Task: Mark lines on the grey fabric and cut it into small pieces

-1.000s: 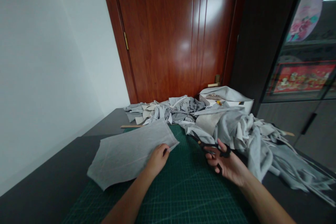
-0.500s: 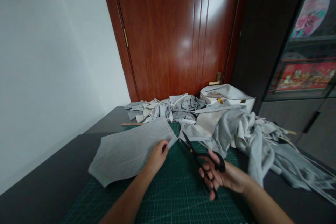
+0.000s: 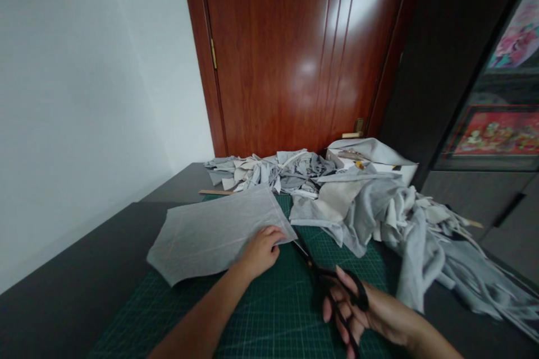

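A large piece of light grey fabric (image 3: 214, 235) with faint reddish lines spreads over the green cutting mat (image 3: 273, 314). Near its right end, my left hand (image 3: 263, 249) pinches the lower edge. My right hand (image 3: 347, 308) has its fingers through the handles of black scissors (image 3: 314, 266). The blades are parted and point up and left at the fabric's right corner; part of one blade is hidden at the cloth. Whether the blades touch the corner I cannot tell.
Grey and cream scraps (image 3: 269, 171) heap along the back of the dark table (image 3: 84, 258). More crumpled fabric (image 3: 366, 213) lies on the right, in front of a white box (image 3: 408, 171). A thin wooden strip (image 3: 214, 192) rests behind the mat. A door (image 3: 295, 67) stands beyond.
The scissors have come to the fabric's right corner, with the right hand lower. My left hand has shifted right and down, still pinching the fabric. The whole view has turned slightly.
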Demonstrator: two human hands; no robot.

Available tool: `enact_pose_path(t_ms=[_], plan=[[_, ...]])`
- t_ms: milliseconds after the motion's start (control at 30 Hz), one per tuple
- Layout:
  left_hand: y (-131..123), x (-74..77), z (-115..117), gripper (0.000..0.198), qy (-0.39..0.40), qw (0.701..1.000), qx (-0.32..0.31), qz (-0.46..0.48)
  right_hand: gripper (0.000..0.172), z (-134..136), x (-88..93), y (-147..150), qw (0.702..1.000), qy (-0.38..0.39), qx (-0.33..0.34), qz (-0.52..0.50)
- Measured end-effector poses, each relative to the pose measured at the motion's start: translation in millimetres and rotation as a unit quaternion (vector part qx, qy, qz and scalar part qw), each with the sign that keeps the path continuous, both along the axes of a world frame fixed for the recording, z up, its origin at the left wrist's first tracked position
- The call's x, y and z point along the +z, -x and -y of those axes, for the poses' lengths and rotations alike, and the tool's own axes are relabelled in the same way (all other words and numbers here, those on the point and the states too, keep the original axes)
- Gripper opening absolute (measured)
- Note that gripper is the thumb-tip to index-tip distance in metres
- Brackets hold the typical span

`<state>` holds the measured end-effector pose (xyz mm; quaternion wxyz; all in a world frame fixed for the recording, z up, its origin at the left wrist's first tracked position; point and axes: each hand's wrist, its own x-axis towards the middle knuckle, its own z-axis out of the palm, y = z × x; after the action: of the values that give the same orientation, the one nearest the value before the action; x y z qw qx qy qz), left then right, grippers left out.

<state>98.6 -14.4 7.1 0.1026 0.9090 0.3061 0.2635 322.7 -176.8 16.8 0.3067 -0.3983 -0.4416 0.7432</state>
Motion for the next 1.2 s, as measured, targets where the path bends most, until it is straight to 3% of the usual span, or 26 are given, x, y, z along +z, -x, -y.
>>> enact_pose_path(t_ms=[233, 433, 733, 1200], plan=[[-2, -2.0, 3, 0.021, -0.069, 0.997, 0.015, -0.009, 0.057, -14, 6.1, 9, 0.998, -0.027, -0.051, 0.016], [-2, -2.4, 3, 0.019, -0.109, 0.994, 0.002, -0.01, 0.055, -31, 3.2, 12, 0.998, -0.008, -0.064, -0.014], [-3, -2.4, 4, 0.018, -0.127, 0.992, -0.001, 0.016, 0.048, -26, 1.9, 22, 0.99, -0.016, -0.14, -0.019], [-3, 2.4, 7, 0.019, -0.094, 0.995, 0.01, 0.021, 0.051, -25, -0.9, 26, 0.985, -0.024, -0.171, 0.012]])
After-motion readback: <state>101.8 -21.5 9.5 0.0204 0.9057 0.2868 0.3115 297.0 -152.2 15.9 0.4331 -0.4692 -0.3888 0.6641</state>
